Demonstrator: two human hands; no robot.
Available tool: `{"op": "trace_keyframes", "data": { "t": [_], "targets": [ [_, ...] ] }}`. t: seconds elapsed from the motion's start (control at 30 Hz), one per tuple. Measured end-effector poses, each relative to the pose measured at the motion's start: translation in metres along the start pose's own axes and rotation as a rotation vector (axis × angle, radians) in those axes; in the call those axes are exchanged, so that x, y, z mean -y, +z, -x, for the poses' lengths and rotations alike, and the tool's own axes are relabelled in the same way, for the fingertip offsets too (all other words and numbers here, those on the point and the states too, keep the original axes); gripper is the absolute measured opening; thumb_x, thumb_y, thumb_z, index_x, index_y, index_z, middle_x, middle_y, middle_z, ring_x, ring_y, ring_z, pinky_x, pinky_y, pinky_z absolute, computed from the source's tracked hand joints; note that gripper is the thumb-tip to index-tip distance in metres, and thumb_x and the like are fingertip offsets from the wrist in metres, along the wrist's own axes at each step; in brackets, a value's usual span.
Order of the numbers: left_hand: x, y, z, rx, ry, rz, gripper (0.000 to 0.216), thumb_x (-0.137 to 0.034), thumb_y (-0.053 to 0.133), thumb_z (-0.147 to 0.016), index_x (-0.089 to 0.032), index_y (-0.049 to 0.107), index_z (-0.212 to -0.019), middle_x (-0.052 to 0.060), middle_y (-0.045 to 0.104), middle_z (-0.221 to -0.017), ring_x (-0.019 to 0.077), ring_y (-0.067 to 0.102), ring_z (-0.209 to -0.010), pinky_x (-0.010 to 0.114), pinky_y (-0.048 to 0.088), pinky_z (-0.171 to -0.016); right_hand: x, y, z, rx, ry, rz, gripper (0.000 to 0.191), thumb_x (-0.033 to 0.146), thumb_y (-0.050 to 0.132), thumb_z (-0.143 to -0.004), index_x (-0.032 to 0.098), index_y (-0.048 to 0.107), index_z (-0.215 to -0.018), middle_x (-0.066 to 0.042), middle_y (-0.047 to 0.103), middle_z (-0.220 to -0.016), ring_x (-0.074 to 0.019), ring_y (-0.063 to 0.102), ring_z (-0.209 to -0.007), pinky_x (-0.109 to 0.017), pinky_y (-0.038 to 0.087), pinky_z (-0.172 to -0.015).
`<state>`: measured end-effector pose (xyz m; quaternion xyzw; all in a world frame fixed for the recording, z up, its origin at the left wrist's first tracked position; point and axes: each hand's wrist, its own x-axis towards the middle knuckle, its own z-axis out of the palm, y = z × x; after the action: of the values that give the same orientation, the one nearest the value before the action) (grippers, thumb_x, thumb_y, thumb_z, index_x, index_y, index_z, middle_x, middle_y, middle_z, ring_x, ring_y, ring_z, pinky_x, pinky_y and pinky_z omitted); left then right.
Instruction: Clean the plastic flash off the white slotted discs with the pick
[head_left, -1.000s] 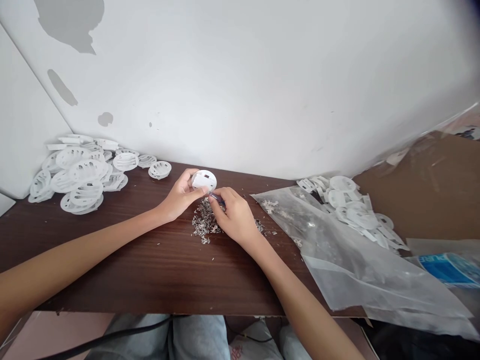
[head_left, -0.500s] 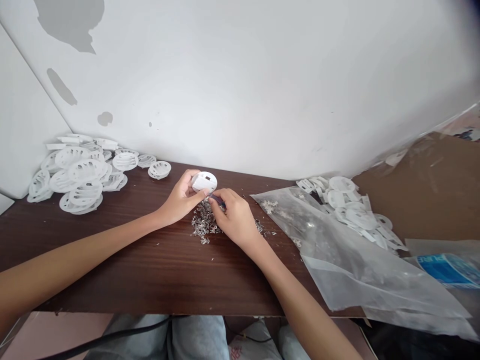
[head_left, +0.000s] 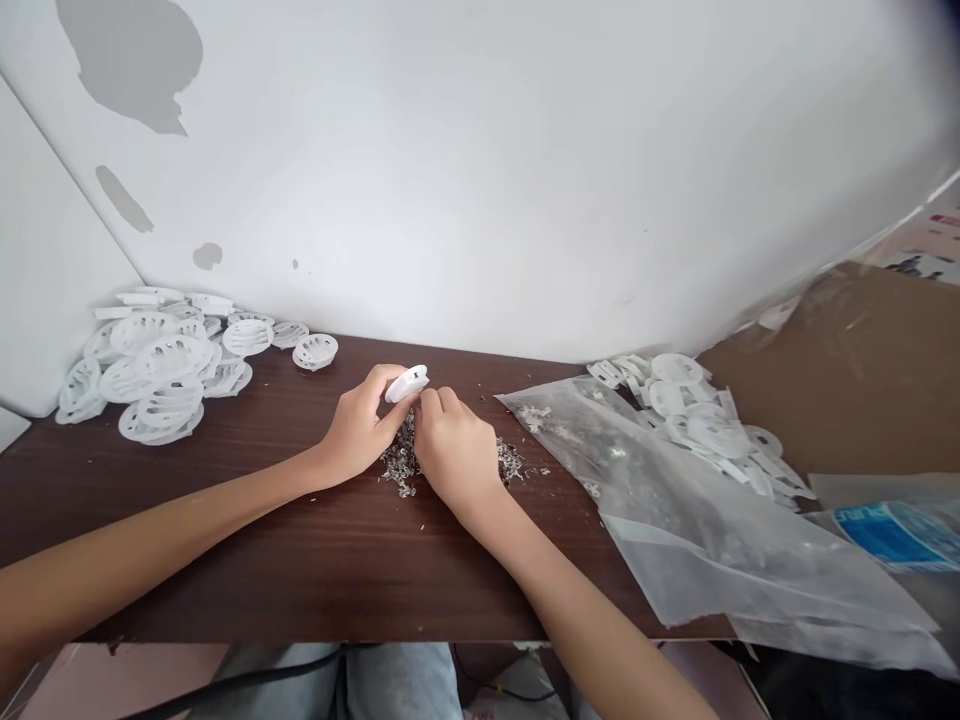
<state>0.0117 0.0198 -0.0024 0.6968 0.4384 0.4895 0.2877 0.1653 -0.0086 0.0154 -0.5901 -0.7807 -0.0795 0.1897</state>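
Between the thumb and fingers of my left hand is a round white plastic cover, tilted up on its edge, with a small dark slot showing. My right hand is closed, its fingertips right against the lower right edge of the cover. What those fingers hold is hidden behind the knuckles. Below both hands a heap of small shiny metal pieces lies on the dark brown table, partly covered by my right hand.
A pile of slotted round white covers stands at the left by the wall. To the right, a clear plastic bag spreads over the table, with more white parts behind it and brown cardboard beyond.
The white cover has turned from nearly face-on to a steeper tilt. My right hand has rolled over it, and the small dark purple thing seen in its fingers before is now hidden.
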Motion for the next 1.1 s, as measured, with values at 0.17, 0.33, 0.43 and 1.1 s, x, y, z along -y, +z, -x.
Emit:
{"op": "trace_keyframes", "data": {
  "t": [0.17,0.33,0.43,1.1],
  "targets": [
    [0.012,0.000,-0.012,-0.022,-0.156,0.371,0.041,-0.042,0.076,-0.089,-0.024,0.055,-0.119,0.005,0.071,-0.112,0.0204,0.070,-0.098,0.035,0.056,-0.088,0.000,0.003,-0.004,-0.049,-0.036,0.000,0.024,0.019,0.043,-0.106,0.019,0.062,-0.090,-0.011,0.068,-0.084,-0.0217,0.065,-0.071,-0.033,0.021,-0.049],
    [0.017,-0.001,-0.020,-0.091,-0.283,0.577,0.054,-0.035,0.085,-0.077,-0.021,0.052,-0.118,0.004,0.071,-0.107,0.0195,0.071,-0.097,0.039,0.057,-0.095,-0.013,0.005,-0.006,-0.036,-0.003,-0.047,0.020,0.027,0.049,-0.105,0.019,0.063,-0.093,-0.010,0.071,-0.091,-0.0204,0.067,-0.074,-0.031,0.024,-0.051],
    [0.015,-0.002,-0.020,-0.104,-0.282,0.581,0.054,-0.034,0.086,-0.076,-0.021,0.053,-0.117,0.005,0.072,-0.109,0.0191,0.071,-0.099,0.040,0.056,-0.098,-0.020,0.006,-0.008,-0.024,0.032,-0.071,0.018,0.028,0.050,-0.104,0.019,0.064,-0.097,-0.009,0.072,-0.094,-0.0194,0.067,-0.073,-0.030,0.025,-0.052],
    [0.007,-0.042,-0.014,0.180,0.385,-0.346,0.030,-0.020,0.057,-0.095,-0.030,0.072,-0.119,0.009,0.070,-0.141,0.0322,0.060,-0.135,0.055,0.042,-0.113,-0.063,-0.001,-0.025,-0.083,0.230,-0.124,0.026,0.035,0.052,-0.105,0.017,0.070,-0.109,-0.011,0.073,-0.106,-0.0207,0.068,-0.074,-0.028,0.033,-0.057]
  ]
}}
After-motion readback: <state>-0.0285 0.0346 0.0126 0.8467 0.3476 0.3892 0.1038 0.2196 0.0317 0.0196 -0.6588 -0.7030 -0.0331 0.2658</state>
